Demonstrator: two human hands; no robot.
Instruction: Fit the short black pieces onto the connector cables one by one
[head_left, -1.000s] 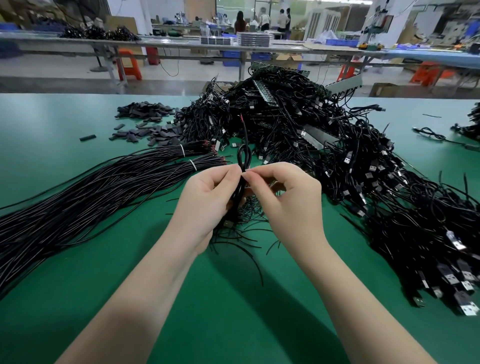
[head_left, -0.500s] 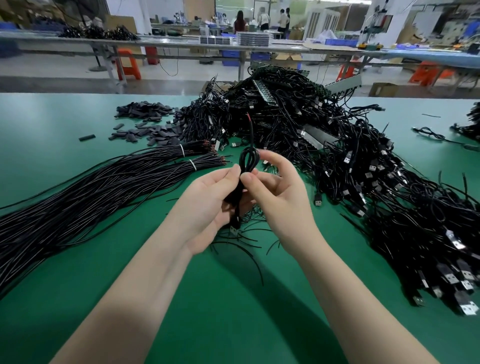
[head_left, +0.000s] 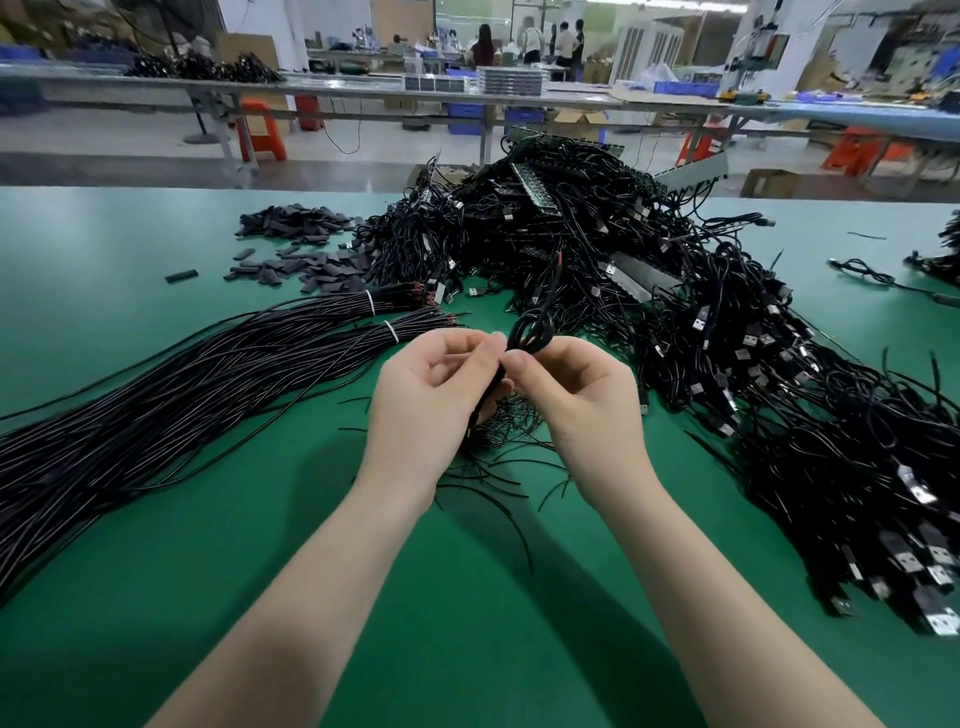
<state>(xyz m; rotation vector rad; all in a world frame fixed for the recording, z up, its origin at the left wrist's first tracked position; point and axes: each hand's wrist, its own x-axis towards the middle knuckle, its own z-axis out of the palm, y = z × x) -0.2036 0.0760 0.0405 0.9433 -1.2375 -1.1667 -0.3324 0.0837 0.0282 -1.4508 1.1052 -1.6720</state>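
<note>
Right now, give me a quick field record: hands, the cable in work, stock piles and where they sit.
left hand: pinches the looped cable
right hand: pinches the same cable, fingertips meeting the left's
looped cable: loop sticks up above the fingertips, held over the table
short black pieces: loose pile, far left
tied bundles: straight wires, left of hands, two white ties
USB cable heap: center to right
table: green
piece on cable: cannot tell

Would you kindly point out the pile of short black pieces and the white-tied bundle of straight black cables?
Pile of short black pieces (head_left: 298, 262): head view, pile's middle.
White-tied bundle of straight black cables (head_left: 208, 374): head view, mid-length.
</note>
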